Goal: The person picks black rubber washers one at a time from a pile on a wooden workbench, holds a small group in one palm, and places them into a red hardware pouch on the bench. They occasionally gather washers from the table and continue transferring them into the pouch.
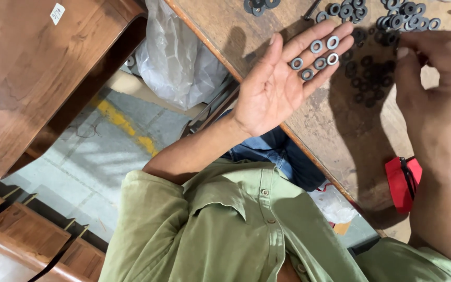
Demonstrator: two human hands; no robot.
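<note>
Left hand (275, 89) fingers flat — washers (317, 55) resting.

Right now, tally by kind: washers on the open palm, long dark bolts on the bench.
Washers on the left hand: 6
Long dark bolt on the bench: 1
Total: 7

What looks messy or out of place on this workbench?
The dark washers lie scattered loose over the worn wooden table, not in any tray. Six more sit on the open left hand. The right hand hovers above the scatter. Nothing looks damaged.
</note>
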